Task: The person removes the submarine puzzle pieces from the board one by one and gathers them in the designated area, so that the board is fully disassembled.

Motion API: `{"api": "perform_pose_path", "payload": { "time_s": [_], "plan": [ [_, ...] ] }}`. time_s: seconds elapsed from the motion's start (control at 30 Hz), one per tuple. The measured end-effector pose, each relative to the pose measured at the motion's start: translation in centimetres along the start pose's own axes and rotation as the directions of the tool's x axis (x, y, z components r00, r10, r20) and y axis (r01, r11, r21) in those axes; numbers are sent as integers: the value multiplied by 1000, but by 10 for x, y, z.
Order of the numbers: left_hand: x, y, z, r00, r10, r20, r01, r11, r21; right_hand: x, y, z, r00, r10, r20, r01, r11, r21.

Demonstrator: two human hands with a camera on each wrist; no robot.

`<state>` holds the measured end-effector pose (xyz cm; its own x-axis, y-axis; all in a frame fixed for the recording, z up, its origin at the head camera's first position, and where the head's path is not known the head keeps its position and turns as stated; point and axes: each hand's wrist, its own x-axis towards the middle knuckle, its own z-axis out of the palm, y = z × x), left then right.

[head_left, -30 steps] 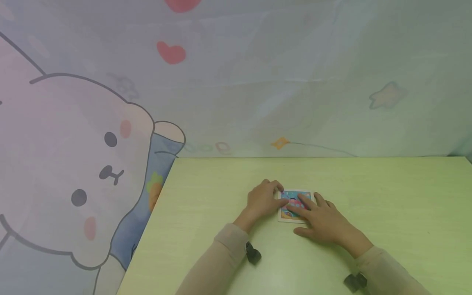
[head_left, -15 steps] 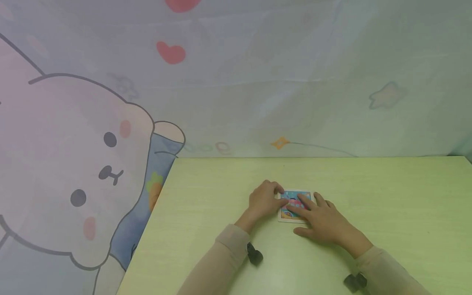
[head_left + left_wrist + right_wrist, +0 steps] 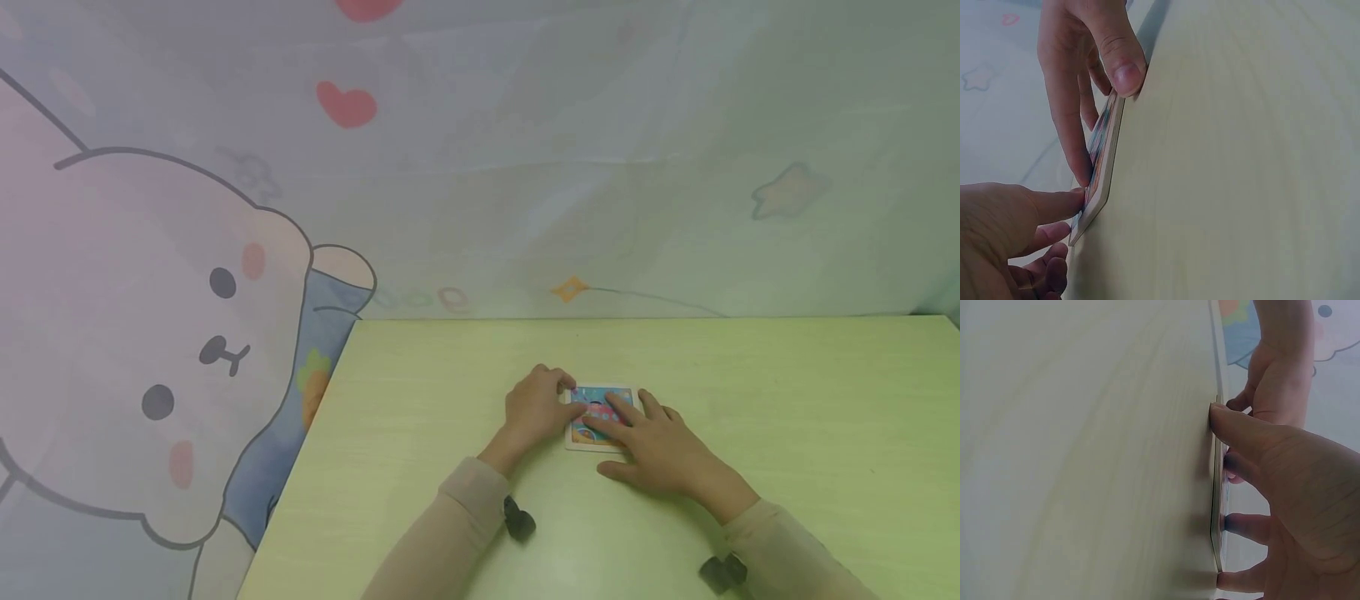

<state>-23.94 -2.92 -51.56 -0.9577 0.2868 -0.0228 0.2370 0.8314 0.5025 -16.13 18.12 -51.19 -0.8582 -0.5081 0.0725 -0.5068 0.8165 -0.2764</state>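
A small flat picture board with a white border and bright, mostly blue artwork lies on the table between both hands. My left hand is at its left side, thumb on the picture and index fingertip by the far left corner; the other fingers curl beneath. The left wrist view shows the pale edge of the board with the thumb over it. My right hand spreads over the right part, two fingertips on the picture. In the right wrist view its thumb is at the near edge and another finger reaches past the board.
The pale yellow-green table extends around the board. Behind it hangs a cloth backdrop with hearts and a star; a large printed bear fills the left. A small black device sits at each wrist.
Both hands and the board stay almost where they were. The head view has shifted very slightly.
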Motion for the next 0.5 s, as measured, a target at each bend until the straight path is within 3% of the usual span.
{"api": "perform_pose_path", "payload": {
  "time_s": [0.5],
  "plan": [
    [-4,1,1,999,3,-43,-2,1000,16,0,1,1,1000,-2,4,2,1000,1]
  ]
}}
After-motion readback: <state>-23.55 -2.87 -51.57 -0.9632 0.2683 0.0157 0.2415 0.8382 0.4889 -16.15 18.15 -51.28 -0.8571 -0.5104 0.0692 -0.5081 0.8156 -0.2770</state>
